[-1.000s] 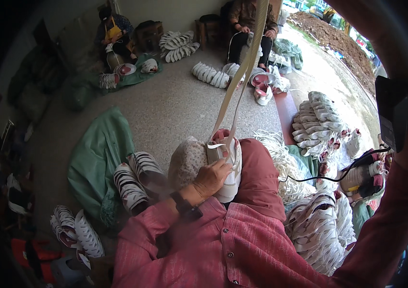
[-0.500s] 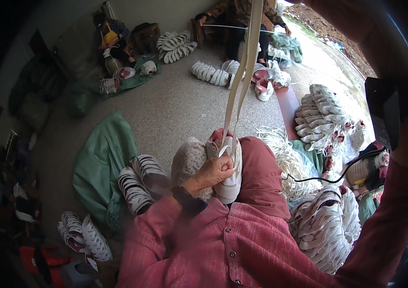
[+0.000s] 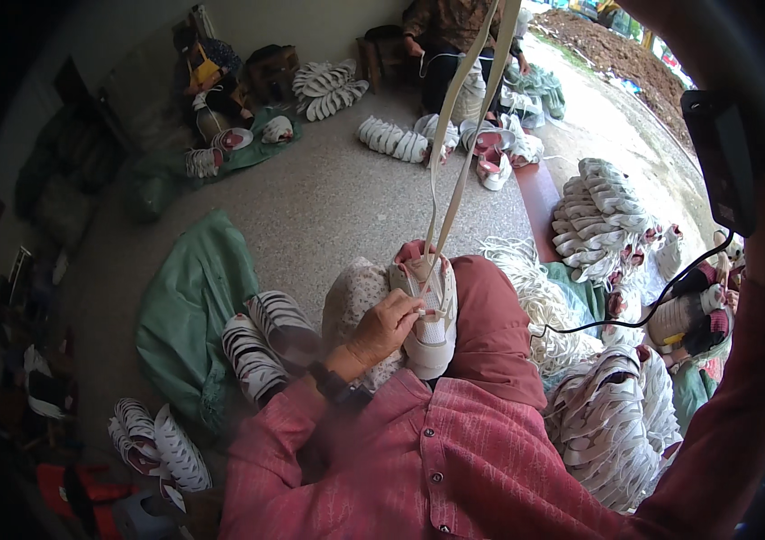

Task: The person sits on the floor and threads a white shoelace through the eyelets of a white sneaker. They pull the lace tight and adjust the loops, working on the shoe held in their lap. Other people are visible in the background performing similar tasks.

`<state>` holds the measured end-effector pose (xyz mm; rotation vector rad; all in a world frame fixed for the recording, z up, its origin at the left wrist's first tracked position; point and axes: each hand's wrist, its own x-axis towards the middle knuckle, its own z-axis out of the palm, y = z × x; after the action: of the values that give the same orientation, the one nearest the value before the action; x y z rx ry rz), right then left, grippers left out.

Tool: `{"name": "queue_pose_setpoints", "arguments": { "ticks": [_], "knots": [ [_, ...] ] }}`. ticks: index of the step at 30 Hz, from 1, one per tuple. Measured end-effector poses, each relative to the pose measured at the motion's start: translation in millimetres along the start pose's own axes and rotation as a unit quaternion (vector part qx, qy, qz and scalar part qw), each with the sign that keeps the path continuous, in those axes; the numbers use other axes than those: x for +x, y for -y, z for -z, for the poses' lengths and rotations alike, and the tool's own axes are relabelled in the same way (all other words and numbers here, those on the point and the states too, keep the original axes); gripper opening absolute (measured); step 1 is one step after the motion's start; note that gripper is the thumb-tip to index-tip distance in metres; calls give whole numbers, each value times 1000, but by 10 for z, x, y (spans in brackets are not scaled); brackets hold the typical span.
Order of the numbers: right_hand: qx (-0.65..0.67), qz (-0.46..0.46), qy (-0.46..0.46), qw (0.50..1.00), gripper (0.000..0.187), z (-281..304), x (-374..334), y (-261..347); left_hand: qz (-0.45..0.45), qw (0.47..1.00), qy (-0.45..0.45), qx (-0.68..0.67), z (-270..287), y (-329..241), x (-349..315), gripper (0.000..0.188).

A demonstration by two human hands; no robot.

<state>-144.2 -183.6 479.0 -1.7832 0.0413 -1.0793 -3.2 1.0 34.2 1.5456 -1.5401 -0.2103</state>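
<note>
As your left hand (image 3: 384,326), nearly closed, pinches a shoelace (image 3: 501,54) over the white sneaker (image 3: 432,353), I can't tell how open your right hand (image 3: 696,36) is.

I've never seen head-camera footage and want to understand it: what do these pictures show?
There's no machine: these are a person's own bare hands. A wide fisheye camera worn on the head looks down, so edges bend. The left hand touches a white shoe in the lap; what it pinches is too small to tell. Pale lace strands run from the shoe past the top edge. The right hand is raised at upper right, partly cut off, near a black device. On the floor lie green cloth and stacked white footwear; farther off sits someone in a yellow apron.
</note>
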Motion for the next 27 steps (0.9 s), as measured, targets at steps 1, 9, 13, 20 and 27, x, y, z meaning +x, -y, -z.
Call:
{"name": "queue_pose_setpoints", "arguments": {
  "ticks": [1, 9, 13, 20, 27],
  "knots": [
    [28, -20, 9, 999, 10, -26, -13, -36, -7, 1000, 6, 13, 10, 17, -4, 11],
    [9, -55, 11, 998, 9, -178, -37, 23, 8, 996, 65, 58, -92, 163, 81, 11],
    [26, -56, 50, 997, 10, -125, -18, -11, -14, 993, 103, 49, -21, 279, 29, 11],
    [-67, -169, 149, 972, 10, 91, -61, -158, 37, 988, 139, -64, 226, 280, 30, 10],
    [34, 14, 3, 999, 12, 33, 32, 91, -140, 970, 198, 10, 240, -181, -165, 38]
  ]
}}
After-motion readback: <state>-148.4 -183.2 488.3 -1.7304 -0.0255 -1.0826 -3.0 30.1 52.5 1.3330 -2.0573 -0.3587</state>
